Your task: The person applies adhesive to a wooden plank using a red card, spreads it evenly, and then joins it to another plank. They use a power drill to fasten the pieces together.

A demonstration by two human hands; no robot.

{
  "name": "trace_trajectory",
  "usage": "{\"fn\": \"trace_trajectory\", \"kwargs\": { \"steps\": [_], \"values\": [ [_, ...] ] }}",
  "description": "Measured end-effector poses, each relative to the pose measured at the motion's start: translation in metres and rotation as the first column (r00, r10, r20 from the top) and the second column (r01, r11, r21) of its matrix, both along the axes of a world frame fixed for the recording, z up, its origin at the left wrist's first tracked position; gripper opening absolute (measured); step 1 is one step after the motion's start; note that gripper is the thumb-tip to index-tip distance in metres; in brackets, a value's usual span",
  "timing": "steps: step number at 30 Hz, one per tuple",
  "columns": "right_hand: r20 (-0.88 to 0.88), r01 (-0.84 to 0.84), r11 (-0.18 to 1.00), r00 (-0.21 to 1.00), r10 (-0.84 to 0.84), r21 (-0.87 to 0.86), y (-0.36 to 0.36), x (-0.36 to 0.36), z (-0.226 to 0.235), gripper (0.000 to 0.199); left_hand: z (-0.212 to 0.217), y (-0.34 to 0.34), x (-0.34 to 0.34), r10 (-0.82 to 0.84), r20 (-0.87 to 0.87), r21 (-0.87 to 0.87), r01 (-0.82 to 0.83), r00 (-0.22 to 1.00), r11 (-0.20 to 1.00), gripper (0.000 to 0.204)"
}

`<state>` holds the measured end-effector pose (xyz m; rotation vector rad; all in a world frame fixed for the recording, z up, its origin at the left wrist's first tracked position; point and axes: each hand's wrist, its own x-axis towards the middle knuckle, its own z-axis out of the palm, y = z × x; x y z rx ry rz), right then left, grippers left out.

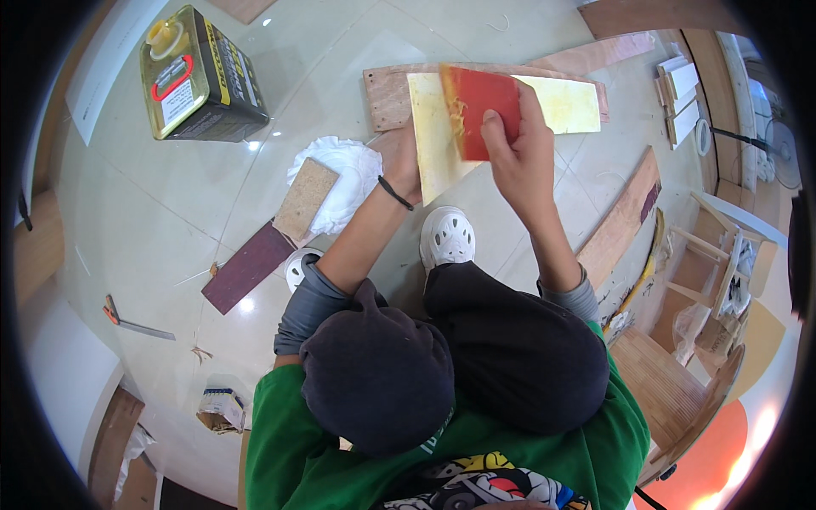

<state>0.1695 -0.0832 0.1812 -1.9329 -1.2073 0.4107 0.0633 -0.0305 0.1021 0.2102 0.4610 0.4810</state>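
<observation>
My left hand (401, 161) grips the near left part of a long pale yellow strip (571, 107), its fingers mostly hidden behind it. The strip is tilted above the floor in front of me. In my right hand (520, 166) is a flat red spreader (495, 95), pinched between thumb and fingers. Yellow, sticky-looking stuff clings to the spreader's left edge, which lies over the strip's left part. Beneath the strip a wooden plank (384, 95) with small holes at its end lies on the floor.
A metal can (229, 110) with a yellow spout stands at far left. A crumpled white bag (361, 174), a brown block (308, 195) and a dark red board (248, 268) lie nearer. An orange-handled saw-like tool (140, 328) is at left, another plank (614, 223) at right.
</observation>
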Motion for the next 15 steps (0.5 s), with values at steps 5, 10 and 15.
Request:
{"fn": "trace_trajectory", "kwargs": {
  "steps": [5,10,15],
  "values": [
    [0.066,0.05,0.998,0.996,-0.053,0.044,-0.005,0.023,-0.002,0.03,-0.03,-0.001,-0.001,0.041,0.19,-0.066,-0.029,0.981,0.997,0.054],
    [0.142,0.074,0.997,0.987,-0.069,-0.032,-0.006,0.025,-0.011,0.031,-0.029,0.0,-0.003,0.065,0.245,-0.008,-0.065,0.967,0.998,0.05],
    [0.079,0.058,0.998,0.995,-0.056,-0.021,-0.005,0.017,-0.012,0.032,-0.005,-0.004,0.001,0.033,0.066,-0.004,-0.032,0.997,0.999,0.055]
  ]
}}
